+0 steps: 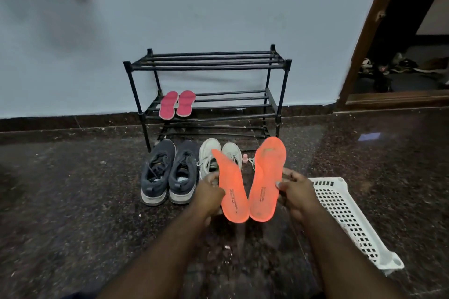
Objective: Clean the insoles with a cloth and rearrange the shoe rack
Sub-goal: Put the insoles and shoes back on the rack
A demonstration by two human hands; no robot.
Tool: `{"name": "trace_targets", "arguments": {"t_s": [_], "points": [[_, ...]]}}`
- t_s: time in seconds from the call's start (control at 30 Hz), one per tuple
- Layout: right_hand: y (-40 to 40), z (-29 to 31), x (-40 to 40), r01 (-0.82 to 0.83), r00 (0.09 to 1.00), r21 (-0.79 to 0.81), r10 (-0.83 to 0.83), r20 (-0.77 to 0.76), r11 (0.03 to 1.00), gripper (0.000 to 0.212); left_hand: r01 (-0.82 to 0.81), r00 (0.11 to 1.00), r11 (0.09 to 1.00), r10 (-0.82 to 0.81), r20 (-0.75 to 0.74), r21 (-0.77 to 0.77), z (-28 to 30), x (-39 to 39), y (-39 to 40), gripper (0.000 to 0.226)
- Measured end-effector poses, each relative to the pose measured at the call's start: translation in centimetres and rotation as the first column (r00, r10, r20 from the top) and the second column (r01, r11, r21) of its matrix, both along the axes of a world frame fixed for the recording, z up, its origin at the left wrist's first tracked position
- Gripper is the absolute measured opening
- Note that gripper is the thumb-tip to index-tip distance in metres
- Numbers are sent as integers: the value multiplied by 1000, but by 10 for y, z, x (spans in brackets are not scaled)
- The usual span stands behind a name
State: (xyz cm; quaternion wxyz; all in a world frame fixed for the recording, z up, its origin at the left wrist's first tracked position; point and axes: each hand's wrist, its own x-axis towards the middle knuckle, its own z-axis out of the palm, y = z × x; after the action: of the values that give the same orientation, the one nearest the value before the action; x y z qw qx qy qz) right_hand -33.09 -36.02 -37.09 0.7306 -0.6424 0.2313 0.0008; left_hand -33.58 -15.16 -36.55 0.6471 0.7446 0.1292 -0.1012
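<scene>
Insoles, 2, bright orange: 1 in left grip (209,192), pinched; 1 in right grip (295,189), pinched.

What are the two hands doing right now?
Left hand: grips the left orange insole.
Right hand: grips the right orange insole.

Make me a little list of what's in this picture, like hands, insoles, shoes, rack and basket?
left hand: holds the left orange insole by its edge
right hand: holds the right orange insole by its edge
orange insoles: held up above the floor, heels close together
pink insoles: side by side on the middle shelf of the black shoe rack
dark sneakers: on the floor before the rack
white sneakers: beside them, partly hidden
white basket: on the floor at right
cloth: not visible
</scene>
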Motion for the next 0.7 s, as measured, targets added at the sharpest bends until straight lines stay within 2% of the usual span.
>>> {"name": "trace_targets", "arguments": {"t_s": [0.23,0.33,0.5,0.7], "points": [[22,42,122,-84,987,10,81,135,996,45,-38,985,999,40,166,-17,46,120,17,52],[28,49,195,-108,978,-37,112,174,994,44,-51,984,993,68,165,-105,48,191,23,56],[34,53,307,-119,967,-173,154,205,978,40,-80,982,985,105,159,-151,38,298,29,52],[41,48,378,-124,978,-326,171,120,937,33,-97,988,993,104,118,-65,29,362,29,46]]}}
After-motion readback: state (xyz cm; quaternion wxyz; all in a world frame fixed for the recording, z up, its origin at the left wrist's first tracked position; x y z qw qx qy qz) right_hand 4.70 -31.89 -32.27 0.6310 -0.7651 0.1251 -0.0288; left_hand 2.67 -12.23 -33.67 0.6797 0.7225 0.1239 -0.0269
